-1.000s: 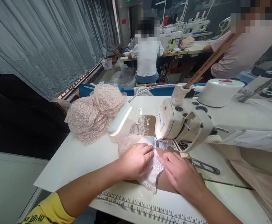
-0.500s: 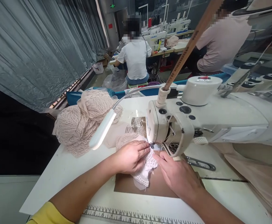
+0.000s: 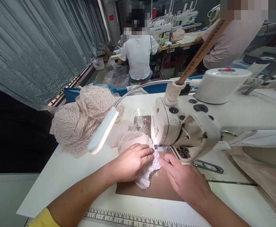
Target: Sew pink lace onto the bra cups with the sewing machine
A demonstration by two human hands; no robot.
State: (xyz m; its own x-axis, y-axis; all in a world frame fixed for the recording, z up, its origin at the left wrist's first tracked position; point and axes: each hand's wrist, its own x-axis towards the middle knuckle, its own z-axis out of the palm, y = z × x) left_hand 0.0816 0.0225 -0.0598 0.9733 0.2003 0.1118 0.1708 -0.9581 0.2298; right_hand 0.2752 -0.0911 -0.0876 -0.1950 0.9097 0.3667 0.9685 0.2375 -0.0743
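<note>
Left hand [image 3: 133,162] and right hand [image 3: 185,181] press flat, fingers together, on the white lace [image 3: 149,170] at the sewing machine's [image 3: 199,126] foot, so near that a fingertip might slip under the needle

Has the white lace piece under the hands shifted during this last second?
Yes. The white lace piece has slid toward the sewing machine: its near end overhung the front edge of the brown panel before and now lies inside it.
</note>
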